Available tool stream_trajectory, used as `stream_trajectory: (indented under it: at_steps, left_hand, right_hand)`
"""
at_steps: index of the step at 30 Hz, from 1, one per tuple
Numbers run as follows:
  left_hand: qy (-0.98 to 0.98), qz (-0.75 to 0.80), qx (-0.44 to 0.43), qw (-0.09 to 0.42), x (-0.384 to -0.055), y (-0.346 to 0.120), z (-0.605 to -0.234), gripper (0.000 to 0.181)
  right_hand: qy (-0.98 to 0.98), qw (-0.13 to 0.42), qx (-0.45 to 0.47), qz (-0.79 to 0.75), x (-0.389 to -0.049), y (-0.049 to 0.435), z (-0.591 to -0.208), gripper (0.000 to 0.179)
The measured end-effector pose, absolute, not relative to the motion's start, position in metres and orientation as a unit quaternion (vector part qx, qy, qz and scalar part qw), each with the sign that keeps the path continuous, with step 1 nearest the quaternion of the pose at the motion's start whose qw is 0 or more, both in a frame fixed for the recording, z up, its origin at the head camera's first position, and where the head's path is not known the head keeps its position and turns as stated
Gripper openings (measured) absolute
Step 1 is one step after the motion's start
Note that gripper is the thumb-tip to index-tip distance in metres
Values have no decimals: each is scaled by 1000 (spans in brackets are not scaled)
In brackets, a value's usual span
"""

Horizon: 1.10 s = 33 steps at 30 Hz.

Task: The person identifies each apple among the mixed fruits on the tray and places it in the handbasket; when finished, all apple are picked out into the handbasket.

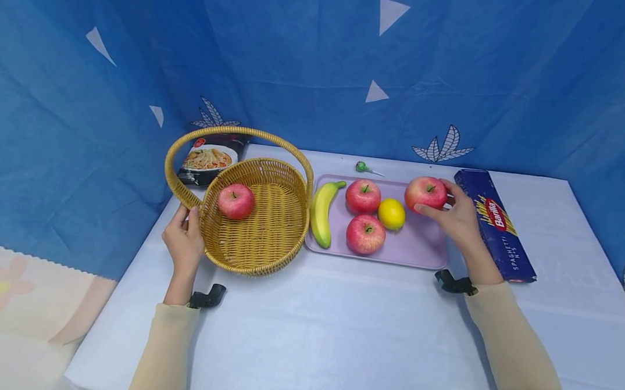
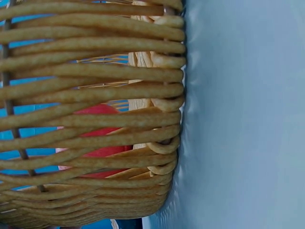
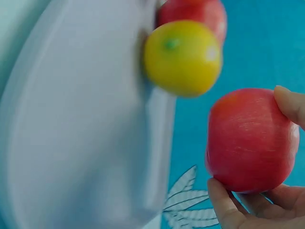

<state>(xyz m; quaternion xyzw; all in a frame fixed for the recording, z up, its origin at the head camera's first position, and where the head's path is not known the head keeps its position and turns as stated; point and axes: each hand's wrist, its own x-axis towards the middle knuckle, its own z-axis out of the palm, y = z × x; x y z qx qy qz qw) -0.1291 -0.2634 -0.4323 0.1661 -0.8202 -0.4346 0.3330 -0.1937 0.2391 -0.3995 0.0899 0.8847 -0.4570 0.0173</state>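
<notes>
My right hand [image 1: 455,216] holds a red apple [image 1: 426,193] between thumb and fingers, over the right part of the lilac tray [image 1: 420,246]. In the right wrist view that apple [image 3: 252,140] is raised off the tray surface. With thumb and fingers, my left hand [image 1: 184,236] pinches the wicker basket [image 1: 259,271] at its left rim, by the foot of the arched handle. One apple [image 1: 236,201] lies inside the basket, showing red through the weave in the left wrist view. On the tray lie a banana [image 1: 321,213], two apples [image 1: 363,196] and a lemon [image 1: 392,214].
Right of the tray lies a blue spaghetti box [image 1: 499,232]. A dark noodle packet [image 1: 209,158] sits behind the basket, partly hidden by it. A green-wrapped lollipop [image 1: 363,167] is beyond the tray. Blue cloth [image 1: 308,61] hangs along the back of the white table [image 1: 327,335].
</notes>
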Motion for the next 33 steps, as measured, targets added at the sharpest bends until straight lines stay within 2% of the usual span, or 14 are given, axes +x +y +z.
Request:
stream_trajectory:
  at_steps: [13,23,27,33]
  left_hand:
    - [-818,-437,168,332,-129,-264,-433,30]
    - [-823,-431,177,326,-130,-263,-433,32]
    - [-823,-432,178,323,-130,-262,-433,32]
    - [-821,-436,180,322,-129,-263,-433,32]
  right_hand:
    - [868,-30,31,-495,-154,209,-356,83]
    - [828,-84,-118,-541,-130,176,-343,73]
    - [821,-74,-160,-542,-124,159,-339,74]
    - [801,-30,-209,-559,-123,130,-331,77]
